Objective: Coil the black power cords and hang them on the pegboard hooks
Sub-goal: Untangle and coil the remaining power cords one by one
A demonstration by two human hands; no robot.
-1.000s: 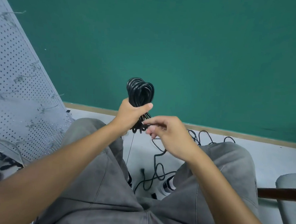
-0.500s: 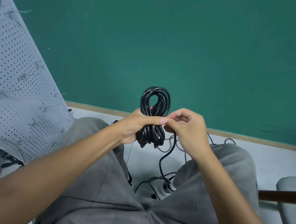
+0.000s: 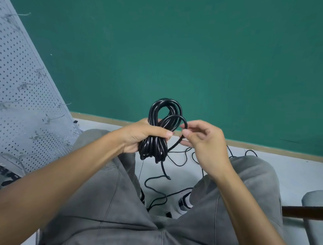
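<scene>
We sit facing a green wall (image 3: 199, 49), and we take the coiled cord (image 3: 155, 139) as our landmark; it is a bundle of black loops held upright above our knees, its upper loops rising in front of the wall and its lower loops hanging below the fist. Our left hand (image 3: 140, 135) grips the coil around its middle, the fingers curled tight round the strands and the thumb laid across the front; our right hand (image 3: 205, 142), just right of the coil, pinches a single loose strand (image 3: 178, 117) between thumb and forefinger, the other fingers relaxed and slightly spread; that strand arches from the coil's upper part over to the pinch. Below the coil the free tail of the cord (image 3: 163, 171) drops between our grey trouser legs (image 3: 102, 204) to the pale floor (image 3: 295, 178), where further thin black cords (image 3: 181, 157) lie in loose curves; left of the coil a perforated grey pegboard (image 3: 16, 94) leans at a slant, with bits of wire stuck in its holes; far right of the coil and lower, a grey chair seat (image 3: 316, 205) shows at the edge.
</scene>
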